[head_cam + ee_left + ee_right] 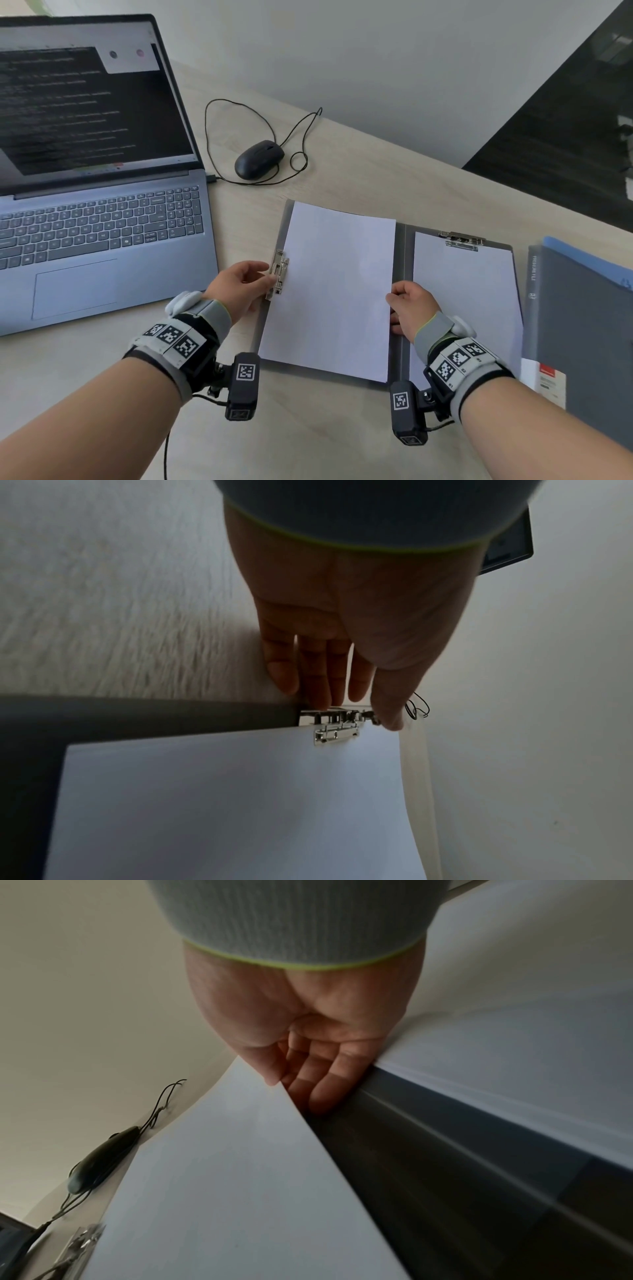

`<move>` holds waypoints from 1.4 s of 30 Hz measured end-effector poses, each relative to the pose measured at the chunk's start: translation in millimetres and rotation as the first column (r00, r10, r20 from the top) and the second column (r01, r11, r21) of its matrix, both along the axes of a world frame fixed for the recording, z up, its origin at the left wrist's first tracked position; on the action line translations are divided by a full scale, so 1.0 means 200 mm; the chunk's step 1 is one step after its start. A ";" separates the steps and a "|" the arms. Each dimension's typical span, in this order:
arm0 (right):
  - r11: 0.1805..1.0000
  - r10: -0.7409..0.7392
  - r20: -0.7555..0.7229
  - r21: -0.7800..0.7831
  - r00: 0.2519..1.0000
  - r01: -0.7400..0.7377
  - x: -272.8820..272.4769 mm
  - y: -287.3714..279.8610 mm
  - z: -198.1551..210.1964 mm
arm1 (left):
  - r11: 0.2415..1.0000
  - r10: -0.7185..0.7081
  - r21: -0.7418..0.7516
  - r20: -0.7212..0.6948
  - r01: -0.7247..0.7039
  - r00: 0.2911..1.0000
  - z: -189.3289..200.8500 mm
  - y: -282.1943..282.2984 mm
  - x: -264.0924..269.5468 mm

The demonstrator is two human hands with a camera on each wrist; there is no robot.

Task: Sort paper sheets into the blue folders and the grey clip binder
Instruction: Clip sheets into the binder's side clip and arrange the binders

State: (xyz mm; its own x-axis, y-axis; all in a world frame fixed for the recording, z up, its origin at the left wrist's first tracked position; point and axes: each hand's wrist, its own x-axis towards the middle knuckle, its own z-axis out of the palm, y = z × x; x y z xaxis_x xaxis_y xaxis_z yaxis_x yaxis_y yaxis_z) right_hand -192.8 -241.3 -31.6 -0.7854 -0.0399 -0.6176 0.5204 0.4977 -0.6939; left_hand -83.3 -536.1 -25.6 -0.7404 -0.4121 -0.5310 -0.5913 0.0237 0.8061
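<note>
step: fitting paper sheet (334,287) under side clip (279,274) of open grey binder (400,274) on desk | left hand (239,287) pinching clip | right hand (409,308) pinching sheet's right edge | next: likely clamp clip down, keep sheet straight

There are two hands (239,287) (411,305), two white paper sheets (335,291) (469,294), one open grey binder (400,260) with two shiny clips (279,274) (462,240), one laptop (99,219), one mouse (258,159) and one bench (308,428).
</note>
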 end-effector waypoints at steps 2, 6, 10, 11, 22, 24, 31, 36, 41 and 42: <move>1.000 0.004 -0.003 0.008 1.000 -0.004 0.00 0.00 0.00 | 0.995 -0.069 -0.076 0.035 0.071 0.997 0.00 0.00 0.00; 0.999 0.022 -0.017 0.032 1.000 -0.021 -0.01 0.01 -0.01 | 0.943 -0.159 -0.274 0.124 0.188 0.979 -0.01 0.01 0.01; 0.999 0.032 -0.022 0.035 0.999 -0.031 0.00 0.01 -0.01 | 0.883 -0.195 -0.392 0.194 0.258 0.961 -0.01 0.01 0.01; 0.999 0.034 -0.026 0.036 0.999 -0.033 0.00 0.01 -0.01 | 0.868 -0.211 -0.410 0.208 0.281 0.955 -0.01 0.02 0.01; 0.999 0.033 -0.013 0.042 0.999 -0.032 0.00 0.00 0.00 | 0.760 -0.298 -0.514 0.268 0.398 0.916 -0.04 0.01 0.00; 0.999 0.027 -0.007 0.042 1.000 -0.027 0.00 0.00 0.01 | 0.764 -0.288 -0.521 0.255 0.382 0.923 -0.03 0.02 0.00; 0.998 -0.004 0.114 -0.056 0.994 0.011 0.04 -0.01 0.11 | 0.771 -0.241 -0.546 0.225 0.327 0.944 -0.01 0.09 0.05; 0.999 0.041 0.029 0.001 0.999 -0.041 0.15 0.08 0.19 | 0.864 -0.146 -0.452 0.201 0.224 0.969 0.09 0.12 0.05; 0.996 0.092 0.037 0.006 0.995 -0.092 0.26 0.17 0.29 | 0.934 -0.131 -0.333 0.024 0.131 0.991 0.32 0.15 0.03; 0.994 0.111 0.038 -0.006 0.993 -0.111 0.28 0.17 0.33 | 0.937 -0.141 -0.325 -0.008 0.130 0.990 0.38 0.16 0.03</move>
